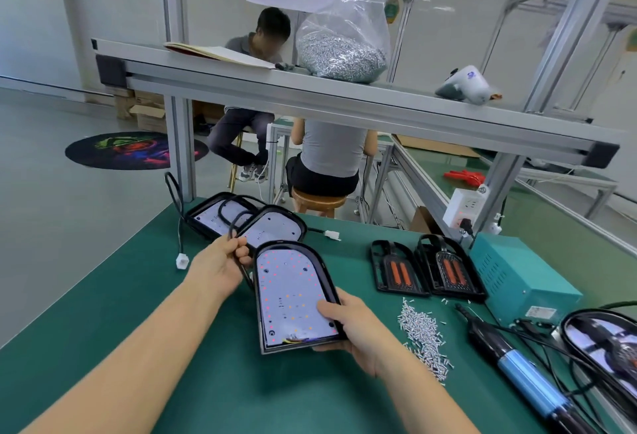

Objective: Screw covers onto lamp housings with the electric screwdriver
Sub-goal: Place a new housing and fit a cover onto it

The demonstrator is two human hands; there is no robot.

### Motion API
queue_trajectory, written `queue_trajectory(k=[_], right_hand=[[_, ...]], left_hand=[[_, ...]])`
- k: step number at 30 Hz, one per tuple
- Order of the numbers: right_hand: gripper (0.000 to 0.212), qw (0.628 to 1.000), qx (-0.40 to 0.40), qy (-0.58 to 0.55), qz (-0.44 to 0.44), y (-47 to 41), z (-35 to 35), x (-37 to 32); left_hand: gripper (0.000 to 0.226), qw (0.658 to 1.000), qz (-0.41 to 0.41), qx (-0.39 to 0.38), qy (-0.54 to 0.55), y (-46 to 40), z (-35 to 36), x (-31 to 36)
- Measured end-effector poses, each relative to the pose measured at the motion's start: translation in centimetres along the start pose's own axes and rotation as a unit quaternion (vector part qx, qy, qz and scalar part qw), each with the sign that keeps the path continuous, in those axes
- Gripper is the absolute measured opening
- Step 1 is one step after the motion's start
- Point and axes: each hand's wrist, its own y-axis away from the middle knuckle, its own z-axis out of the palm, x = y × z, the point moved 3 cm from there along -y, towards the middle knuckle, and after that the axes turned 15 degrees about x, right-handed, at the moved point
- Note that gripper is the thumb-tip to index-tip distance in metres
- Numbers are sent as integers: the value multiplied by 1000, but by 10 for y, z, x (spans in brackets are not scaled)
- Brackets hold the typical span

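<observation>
A black lamp housing point(293, 292) with a white LED board is tilted up over the green table. My right hand point(351, 326) grips its lower right corner, thumb on the board. My left hand point(220, 264) pinches the black cable at the housing's upper left edge. Two more housings point(255, 223) lie behind, at the far left. Two black covers point(427, 271) with orange strips lie to the right. A pile of small screws point(424, 337) sits right of my right hand. The blue electric screwdriver point(520, 368) lies on the table at the right.
A teal power box point(517, 278) stands at the right, with a glossy lamp part point(606, 340) in front of it. A shelf rail point(344, 102) above holds a bag of screws point(341, 51). Two people sit beyond the table. A white connector point(182, 260) lies left.
</observation>
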Motion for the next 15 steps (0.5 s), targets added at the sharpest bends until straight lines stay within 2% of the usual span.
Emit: queue_trajectory(k=[6, 9, 15], right_hand=[[21, 1000, 20, 13, 3, 0, -7, 1], [23, 1000, 14, 19, 5, 3, -16, 1], [28, 995, -55, 78, 0, 10, -22, 4]], left_hand=[[36, 995, 75, -60, 9, 25, -25, 0], [34, 994, 90, -54, -7, 42, -46, -2], [35, 977, 171, 3, -130, 57, -83, 2]])
